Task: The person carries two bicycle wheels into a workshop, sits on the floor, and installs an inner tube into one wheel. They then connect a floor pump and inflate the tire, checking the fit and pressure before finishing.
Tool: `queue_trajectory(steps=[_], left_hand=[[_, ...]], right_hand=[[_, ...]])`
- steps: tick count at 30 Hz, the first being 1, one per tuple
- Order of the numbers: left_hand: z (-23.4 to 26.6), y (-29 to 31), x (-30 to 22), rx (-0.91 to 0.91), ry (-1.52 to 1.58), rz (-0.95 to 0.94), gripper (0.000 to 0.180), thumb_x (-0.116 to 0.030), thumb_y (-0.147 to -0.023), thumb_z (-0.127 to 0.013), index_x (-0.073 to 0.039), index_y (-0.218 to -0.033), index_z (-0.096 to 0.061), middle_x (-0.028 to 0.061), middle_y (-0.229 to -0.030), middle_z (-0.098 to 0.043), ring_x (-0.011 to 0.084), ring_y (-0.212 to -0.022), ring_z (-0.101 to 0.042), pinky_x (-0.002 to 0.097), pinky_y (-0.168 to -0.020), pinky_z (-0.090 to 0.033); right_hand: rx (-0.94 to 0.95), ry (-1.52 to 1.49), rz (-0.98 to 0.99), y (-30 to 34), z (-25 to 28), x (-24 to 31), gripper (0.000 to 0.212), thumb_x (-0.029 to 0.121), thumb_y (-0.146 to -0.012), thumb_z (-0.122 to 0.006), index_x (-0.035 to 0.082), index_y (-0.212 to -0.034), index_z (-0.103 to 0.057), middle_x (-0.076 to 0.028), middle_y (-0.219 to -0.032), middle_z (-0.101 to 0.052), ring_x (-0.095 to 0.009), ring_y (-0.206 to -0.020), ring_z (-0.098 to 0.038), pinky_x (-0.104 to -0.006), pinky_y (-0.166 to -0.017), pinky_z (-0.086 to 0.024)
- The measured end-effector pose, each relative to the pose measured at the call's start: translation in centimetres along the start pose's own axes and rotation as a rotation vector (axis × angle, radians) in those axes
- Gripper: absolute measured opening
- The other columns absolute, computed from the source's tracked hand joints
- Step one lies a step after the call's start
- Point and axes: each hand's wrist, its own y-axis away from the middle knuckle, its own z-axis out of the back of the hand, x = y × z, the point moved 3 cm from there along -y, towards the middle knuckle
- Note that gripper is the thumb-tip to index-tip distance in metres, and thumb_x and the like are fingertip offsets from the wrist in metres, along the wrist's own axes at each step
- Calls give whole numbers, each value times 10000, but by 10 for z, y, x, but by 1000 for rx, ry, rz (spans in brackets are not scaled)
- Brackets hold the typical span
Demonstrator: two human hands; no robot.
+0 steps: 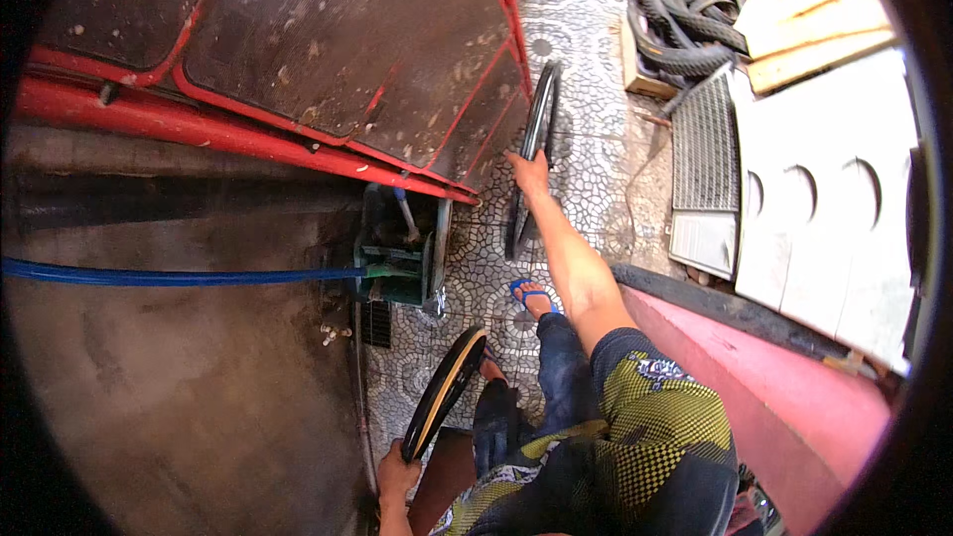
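Note:
My right hand [529, 174], its arm stretched ahead, is closed on a narrow black bicycle wheel [545, 111]. That wheel stands nearly edge-on beside the end of the red-framed panels. Lower left, my left hand [397, 476] grips the near end of a second bicycle wheel [444, 397], black with a tan band along it. This one leans beside my left leg, its far end by my foot. Both are seen so much from the side that hubs and spokes do not show. The fingers of both hands are partly hidden.
Dark panels in a red frame [347, 40] rise at left. Below them stands a green box [397, 288] with a blue strap [179, 273] running to it. Old tyres [685, 20], wooden boards [819, 30] and a pink wall [754, 367] line the right. The floor is patterned tile [586, 169].

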Motion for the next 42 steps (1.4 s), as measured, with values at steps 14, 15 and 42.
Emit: queue_trajectory(steps=[14,15,42], left_hand=[[-2,-108,13,-232,51,-725,482,-342,-831,-790,46,-1102,-700,241,-927,-746,436,-890,-734,484,-798,-565],[-6,-106,0,-185,29,-759,481,-344,-830,-790,46,-1096,-699,241,-922,-744,436,-889,-734,487,-796,-563],[-287,345,-251,105,-1011,-1537,329,-328,-885,-800,-41,-1029,-727,171,-762,-741,304,-638,-741,452,-661,-567]], right_hand=[[43,83,202,358,281,-12,379,249,-795,-776,71,-1128,-740,-103,-957,-761,-160,-904,-693,-367,-847,-550],[22,122,248,380,294,-31,427,266,-789,-778,72,-1167,-735,-138,-965,-764,-197,-890,-718,-376,-851,-558],[-1156,-230,-339,850,675,-314,426,275,-785,-729,3,-1111,-697,-287,-886,-705,-428,-869,-729,-485,-771,-551]])
